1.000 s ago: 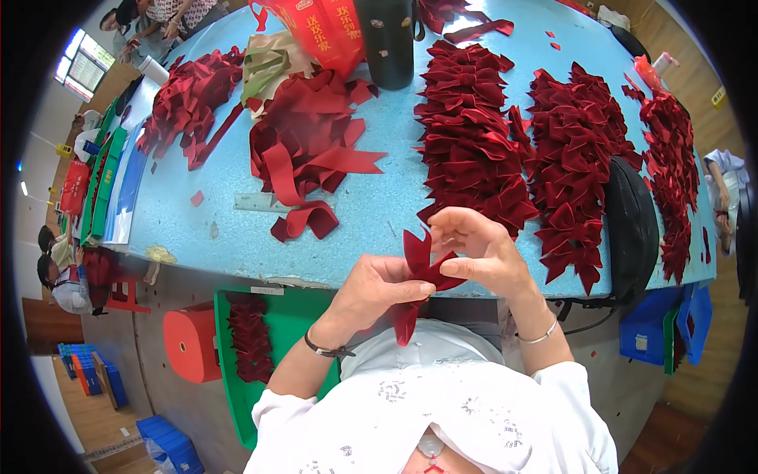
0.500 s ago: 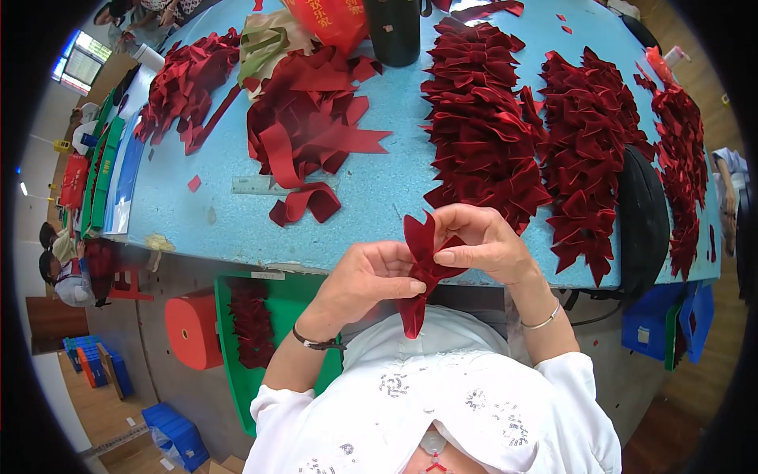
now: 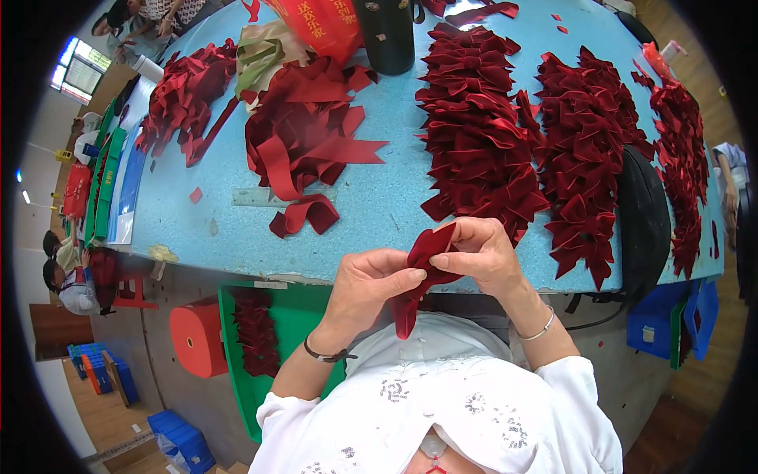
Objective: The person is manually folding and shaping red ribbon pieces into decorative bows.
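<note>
Centrally, a dark red velvet ribbon strip (image 3: 422, 265) is held at chest height, just off the near edge of the blue felt-covered table (image 3: 379, 201). The left hand (image 3: 371, 284) and right hand (image 3: 482, 253) both pinch its folded middle, fingers closed, apparently to hold the fold (tail hanging free). Finished red velvet bows (image 3: 482, 134) lie beyond.

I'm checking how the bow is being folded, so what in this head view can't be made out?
- Dark red ribbon: its pinched middle is hidden by the left hand and right hand.
- Green bin under the blue table: far end hidden by the left forearm.
- Black container: top cut off by the upper edge.
</note>
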{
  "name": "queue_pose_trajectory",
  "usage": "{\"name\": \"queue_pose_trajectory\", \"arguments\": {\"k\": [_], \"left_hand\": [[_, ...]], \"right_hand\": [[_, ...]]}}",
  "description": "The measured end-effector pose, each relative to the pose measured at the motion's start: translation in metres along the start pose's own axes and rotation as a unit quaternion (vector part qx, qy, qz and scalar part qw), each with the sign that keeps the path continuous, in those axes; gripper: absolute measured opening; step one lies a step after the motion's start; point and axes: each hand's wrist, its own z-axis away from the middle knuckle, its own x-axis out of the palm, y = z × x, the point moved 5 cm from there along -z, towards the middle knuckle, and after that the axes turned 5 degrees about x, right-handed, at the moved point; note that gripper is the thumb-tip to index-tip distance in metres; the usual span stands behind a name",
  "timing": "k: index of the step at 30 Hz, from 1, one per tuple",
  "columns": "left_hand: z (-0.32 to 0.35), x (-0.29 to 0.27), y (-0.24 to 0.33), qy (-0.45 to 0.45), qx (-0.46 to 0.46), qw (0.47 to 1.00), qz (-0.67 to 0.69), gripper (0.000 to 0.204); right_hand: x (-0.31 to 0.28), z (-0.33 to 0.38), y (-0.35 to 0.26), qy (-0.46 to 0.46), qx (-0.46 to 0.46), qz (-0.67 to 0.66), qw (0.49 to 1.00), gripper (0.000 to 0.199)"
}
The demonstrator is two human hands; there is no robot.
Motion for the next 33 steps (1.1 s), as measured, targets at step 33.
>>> {"name": "queue_pose_trajectory", "arguments": {"k": [33], "left_hand": [[-0.001,-0.023,-0.006,0.079,0.029,0.996,-0.016,0.015]], "right_hand": [[-0.011,0.005,-0.006,0.119,-0.012,0.132,0.984,0.017]]}}
